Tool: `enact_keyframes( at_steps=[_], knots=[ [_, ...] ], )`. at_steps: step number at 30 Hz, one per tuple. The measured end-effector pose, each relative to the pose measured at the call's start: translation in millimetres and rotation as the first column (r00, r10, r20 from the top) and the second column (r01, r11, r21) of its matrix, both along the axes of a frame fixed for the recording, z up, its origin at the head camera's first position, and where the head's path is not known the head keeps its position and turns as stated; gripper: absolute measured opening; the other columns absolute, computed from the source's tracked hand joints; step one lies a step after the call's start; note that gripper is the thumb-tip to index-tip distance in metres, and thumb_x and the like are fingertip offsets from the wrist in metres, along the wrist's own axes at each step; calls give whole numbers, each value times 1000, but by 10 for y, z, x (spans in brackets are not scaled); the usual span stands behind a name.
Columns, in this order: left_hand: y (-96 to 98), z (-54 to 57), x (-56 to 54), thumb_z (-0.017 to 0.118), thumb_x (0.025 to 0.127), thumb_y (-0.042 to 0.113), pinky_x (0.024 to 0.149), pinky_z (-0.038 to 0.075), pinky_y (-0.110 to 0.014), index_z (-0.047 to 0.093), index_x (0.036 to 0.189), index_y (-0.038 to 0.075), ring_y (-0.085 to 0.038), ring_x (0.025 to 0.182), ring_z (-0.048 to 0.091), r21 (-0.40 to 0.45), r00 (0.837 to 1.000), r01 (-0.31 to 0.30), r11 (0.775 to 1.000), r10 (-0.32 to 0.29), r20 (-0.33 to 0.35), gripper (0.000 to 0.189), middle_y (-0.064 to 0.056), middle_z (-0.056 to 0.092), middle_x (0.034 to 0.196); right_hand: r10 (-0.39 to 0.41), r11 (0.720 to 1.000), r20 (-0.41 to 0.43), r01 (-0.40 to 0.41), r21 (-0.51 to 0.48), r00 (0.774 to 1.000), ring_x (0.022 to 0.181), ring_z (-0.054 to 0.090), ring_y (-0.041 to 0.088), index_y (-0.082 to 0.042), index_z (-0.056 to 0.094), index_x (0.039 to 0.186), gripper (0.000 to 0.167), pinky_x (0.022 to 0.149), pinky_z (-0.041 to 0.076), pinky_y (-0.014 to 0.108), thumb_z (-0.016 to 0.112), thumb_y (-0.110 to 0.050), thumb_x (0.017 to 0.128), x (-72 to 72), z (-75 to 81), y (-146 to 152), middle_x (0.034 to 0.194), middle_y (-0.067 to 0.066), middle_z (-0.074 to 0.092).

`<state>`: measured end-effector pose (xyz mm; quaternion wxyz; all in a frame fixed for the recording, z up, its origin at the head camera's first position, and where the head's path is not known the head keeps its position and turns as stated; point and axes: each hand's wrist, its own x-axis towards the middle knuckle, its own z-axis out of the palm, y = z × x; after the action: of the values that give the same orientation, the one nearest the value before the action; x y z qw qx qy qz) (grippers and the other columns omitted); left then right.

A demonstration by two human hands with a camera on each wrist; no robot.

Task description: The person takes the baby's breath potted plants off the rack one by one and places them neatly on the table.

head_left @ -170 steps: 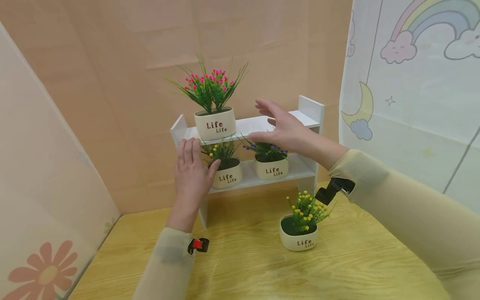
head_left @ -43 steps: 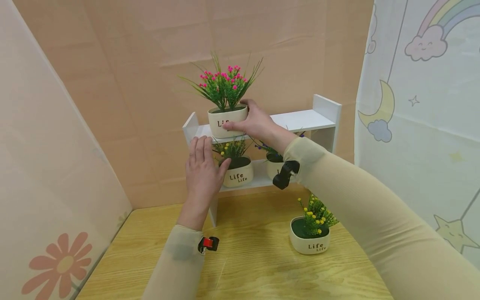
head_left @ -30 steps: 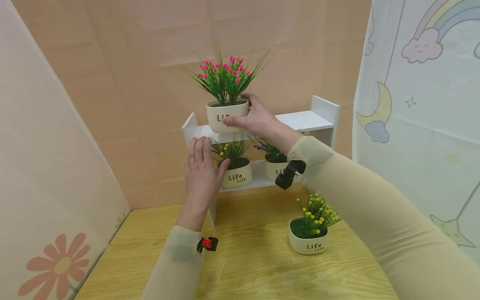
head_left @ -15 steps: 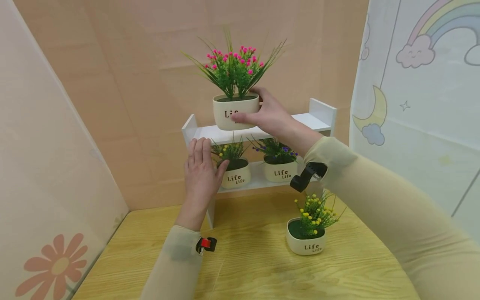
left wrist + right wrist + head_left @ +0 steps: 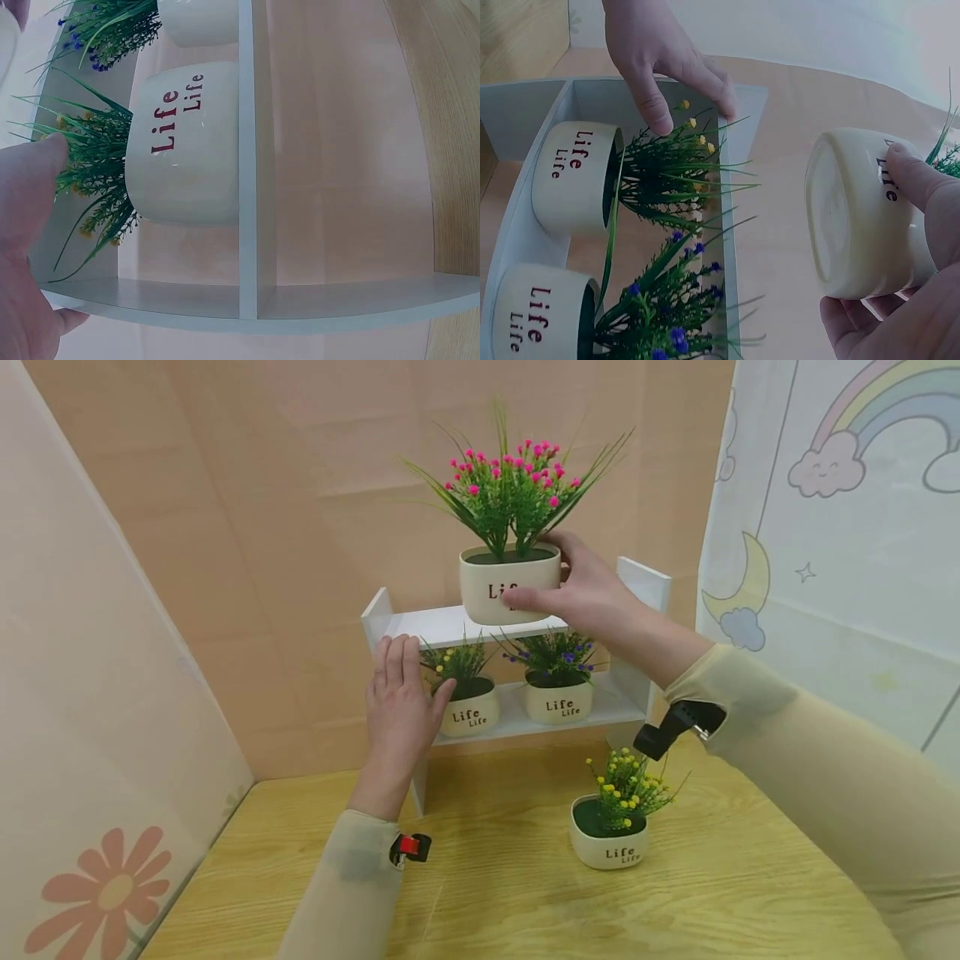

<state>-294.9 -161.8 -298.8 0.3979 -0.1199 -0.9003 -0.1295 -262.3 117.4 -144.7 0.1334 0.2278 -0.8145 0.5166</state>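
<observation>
Gripping the pink-flowered pot (image 5: 487, 578) pretty much upright in the right hand (image 5: 592, 593), clear of the white shelf (image 5: 438, 627). Also resting the left hand (image 5: 397, 702), spread fairly wide, on the shelf's left end.

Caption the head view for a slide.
The right hand holds a pink-flowered pot clear of the white shelf while the left hand touches the shelf's left end.

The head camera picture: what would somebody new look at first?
Probably the bright pink flowers near the top middle, in a cream pot that the right hand holds up off the white shelf. After that, maybe the yellow flowers in the pot on the wooden table, in front of the shelf. The rainbow at the upper right stands out too.
</observation>
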Motion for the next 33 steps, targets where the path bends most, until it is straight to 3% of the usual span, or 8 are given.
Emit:
enact_keyframes(
  at_steps=[5, 16, 21, 25, 33],
  knots=[
    [-2, -1, 0, 68, 109, 51, 120, 38, -64, 22, 168, 6, -34, 167, 10, -3, 1000, 0, 1000, 0, -1, 87, -13, 23, 173, -34, 999, -20, 35, 19, 999, 135, 62, 27, -19, 32, 169, 98, 109, 50, 50, 91, -41, 93, 133, -18, 175, 149, 9, 61],
    [8, 35, 8, 69, 109, 51, 120, 39, -65, 23, 168, 5, -34, 167, 10, -2, 1000, 3, 1000, -3, -9, 88, -14, 23, 173, -76, 997, -10, 76, 7, 997, 131, 61, 23, -22, 33, 169, 93, 99, 51, 38, 89, -35, 96, 411, -156, 492, 148, 6, 57],
    [24, 49, 23, 72, 107, 51, 118, 40, -65, 22, 168, 6, -34, 166, 10, -5, 1000, -4, 1000, 4, 6, 91, -13, 22, 173, -69, 997, -8, 69, 20, 998, 126, 65, 22, -26, 34, 168, 89, 92, 56, 30, 88, -33, 97, 501, -248, 619, 146, 4, 59],
    [49, 49, 34, 74, 105, 52, 118, 40, -65, 21, 168, 7, -33, 166, 9, -6, 1000, -13, 1000, 13, 14, 94, -12, 21, 173, -79, 997, 6, 79, 11, 997, 126, 65, 21, -29, 35, 168, 86, 93, 57, 25, 87, -29, 99, 583, -338, 742, 146, 6, 62],
    [109, 96, 48, 76, 104, 52, 125, 35, -61, 21, 167, 7, -33, 167, 9, -28, 1000, -13, 1000, 13, -4, 95, -12, 22, 172, -153, 987, 23, 152, 57, 988, 121, 68, 13, -23, 36, 164, 81, 91, 58, 20, 86, -26, 100, 784, -551, 1039, 144, 5, 62]
  ],
)
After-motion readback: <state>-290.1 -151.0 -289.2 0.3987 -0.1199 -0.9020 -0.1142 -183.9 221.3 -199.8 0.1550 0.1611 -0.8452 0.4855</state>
